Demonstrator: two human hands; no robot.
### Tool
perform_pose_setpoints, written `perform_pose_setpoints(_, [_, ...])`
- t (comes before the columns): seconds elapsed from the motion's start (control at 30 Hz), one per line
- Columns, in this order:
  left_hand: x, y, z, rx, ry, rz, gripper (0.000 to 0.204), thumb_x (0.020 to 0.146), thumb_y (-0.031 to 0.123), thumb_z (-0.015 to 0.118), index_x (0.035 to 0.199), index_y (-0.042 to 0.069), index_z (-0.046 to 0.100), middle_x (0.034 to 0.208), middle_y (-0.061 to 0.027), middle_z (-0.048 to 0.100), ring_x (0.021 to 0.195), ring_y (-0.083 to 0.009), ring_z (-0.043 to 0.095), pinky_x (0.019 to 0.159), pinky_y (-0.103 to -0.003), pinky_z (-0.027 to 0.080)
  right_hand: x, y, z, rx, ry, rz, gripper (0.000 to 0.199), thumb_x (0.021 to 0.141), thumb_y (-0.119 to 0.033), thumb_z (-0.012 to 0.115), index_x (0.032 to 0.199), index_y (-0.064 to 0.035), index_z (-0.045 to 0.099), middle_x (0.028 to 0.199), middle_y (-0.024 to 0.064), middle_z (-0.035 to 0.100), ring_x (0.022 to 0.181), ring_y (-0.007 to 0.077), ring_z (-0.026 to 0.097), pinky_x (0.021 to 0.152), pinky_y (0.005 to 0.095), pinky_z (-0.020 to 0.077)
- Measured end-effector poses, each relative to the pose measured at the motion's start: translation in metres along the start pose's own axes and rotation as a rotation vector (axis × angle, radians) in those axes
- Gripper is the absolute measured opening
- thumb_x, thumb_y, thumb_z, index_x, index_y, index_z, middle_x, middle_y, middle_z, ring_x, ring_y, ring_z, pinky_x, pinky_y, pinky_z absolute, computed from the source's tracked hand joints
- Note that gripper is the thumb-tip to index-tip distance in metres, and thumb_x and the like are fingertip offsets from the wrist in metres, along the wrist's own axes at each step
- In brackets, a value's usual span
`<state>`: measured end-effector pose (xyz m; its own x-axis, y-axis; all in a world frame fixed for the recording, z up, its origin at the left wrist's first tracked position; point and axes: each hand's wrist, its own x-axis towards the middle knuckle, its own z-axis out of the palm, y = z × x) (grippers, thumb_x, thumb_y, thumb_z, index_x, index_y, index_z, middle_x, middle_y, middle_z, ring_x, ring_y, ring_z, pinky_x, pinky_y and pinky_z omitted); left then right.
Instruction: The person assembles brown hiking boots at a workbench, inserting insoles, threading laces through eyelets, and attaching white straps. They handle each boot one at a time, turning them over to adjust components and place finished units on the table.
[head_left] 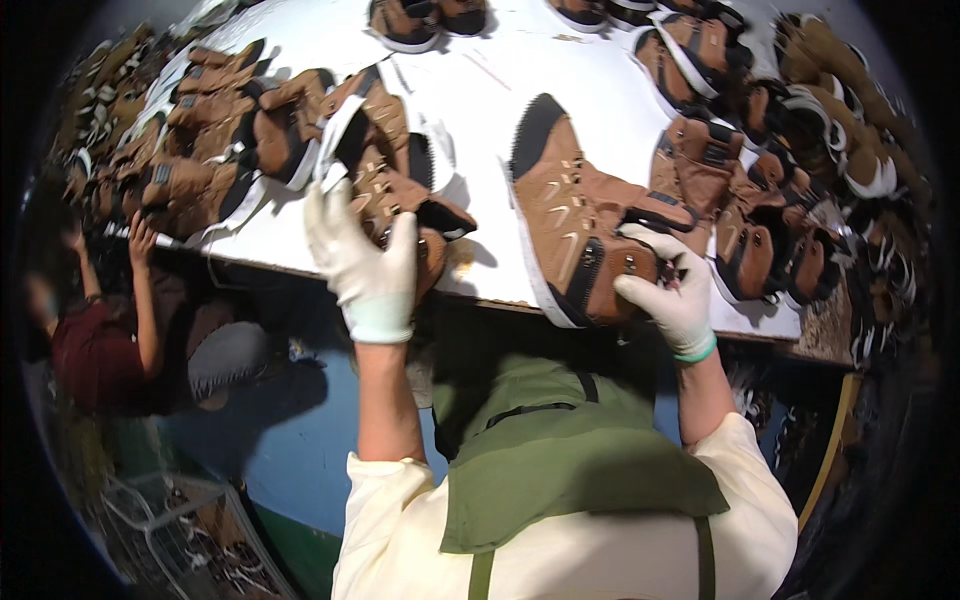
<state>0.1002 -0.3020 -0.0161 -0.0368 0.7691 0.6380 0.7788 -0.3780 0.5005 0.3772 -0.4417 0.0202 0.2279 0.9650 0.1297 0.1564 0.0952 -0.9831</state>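
Both of my hands wear white gloves with green cuffs. My left hand [362, 255] grips a brown and black boot [378, 190] at the table's front edge, fingers along its white sole and thumb across the heel side. My right hand [675, 285] curls its fingers and thumb at the heel and collar of another brown boot [570, 205]. That boot lies on its side, with its black toe pointing away from me and its white sole to the left. What sits between the right fingertips is partly hidden.
More brown boots [205, 190] crowd the white table [480, 110] at left, and others [740, 200] stand close at right. A pair [405, 20] is at the far edge. At left, a person in a dark red top [105, 350] reaches up to the table. A wire-framed basket [190, 510] is below.
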Motion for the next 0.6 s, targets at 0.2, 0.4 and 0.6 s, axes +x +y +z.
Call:
perform_pose_setpoints(0.2, [-0.007, -0.038, -0.021, -0.122, 0.064, -0.366, 0.073, 0.082, 0.024, 0.076, 0.14, -0.005, 0.04, 0.142, -0.0217, 0.041, 0.13, -0.0323, 0.044, 0.11, -0.041, 0.035, 0.004, 0.0, 0.002, 0.024, -0.03, -0.032, 0.046, 0.076, 0.002, 0.077, 0.119, 0.0054, 0.062, 0.119, 0.01, 0.064, 0.11, 0.0146, 0.058, 0.099, 0.0293, 0.0435])
perform_pose_setpoints(0.4, [-0.028, -0.065, -0.025, -0.383, -0.188, -0.56, 0.074, 0.084, 0.024, 0.076, 0.14, -0.007, 0.038, 0.127, -0.0191, 0.055, 0.109, -0.0228, 0.056, 0.095, -0.034, 0.044, 0.004, 0.003, 0.007, 0.012, -0.005, -0.037, 0.049, 0.073, -0.002, 0.078, 0.119, 0.0055, 0.062, 0.119, 0.0103, 0.064, 0.108, 0.0155, 0.06, 0.098, 0.0309, 0.0447])
perform_pose_setpoints(0.6, [-0.028, -0.064, -0.022, -0.582, -0.217, -0.574, 0.064, 0.087, 0.021, 0.072, 0.134, -0.012, 0.044, 0.119, -0.0188, 0.061, 0.104, -0.0193, 0.058, 0.091, -0.031, 0.046, 0.004, 0.001, 0.01, -0.007, -0.019, 0.003, 0.05, 0.072, -0.001, 0.079, 0.118, 0.0054, 0.062, 0.117, 0.0097, 0.064, 0.106, 0.0153, 0.06, 0.097, 0.0308, 0.0447])
